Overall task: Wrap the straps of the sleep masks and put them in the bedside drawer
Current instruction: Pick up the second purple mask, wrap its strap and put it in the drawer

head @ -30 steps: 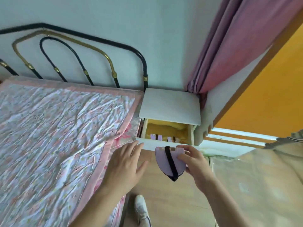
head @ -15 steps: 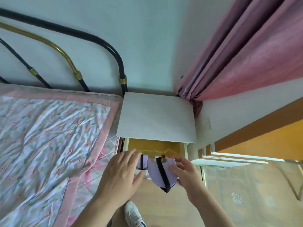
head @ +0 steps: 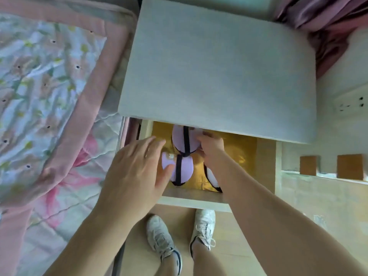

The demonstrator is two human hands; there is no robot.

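The bedside drawer [head: 191,198] stands pulled open, lined in yellow. My right hand [head: 211,148] holds a folded lilac sleep mask [head: 180,140] with a black strap wrapped around it, low inside the drawer near its back. A second wrapped lilac mask [head: 186,170] lies in front of it on the lining. A third mask [head: 211,176] shows partly under my right forearm. My left hand [head: 139,172] hovers with fingers spread over the drawer's left side, its thumb touching the second mask.
The white top of the bedside table [head: 219,66] overhangs the drawer's back. A bed with a floral quilt [head: 49,96] lies to the left, pink curtains [head: 334,22] at the upper right. My white shoes [head: 161,238] stand on the wooden floor below.
I have leaned over the table, and my right hand has carried the mask from above the drawer front down into the drawer. My left hand followed to the drawer's left side.
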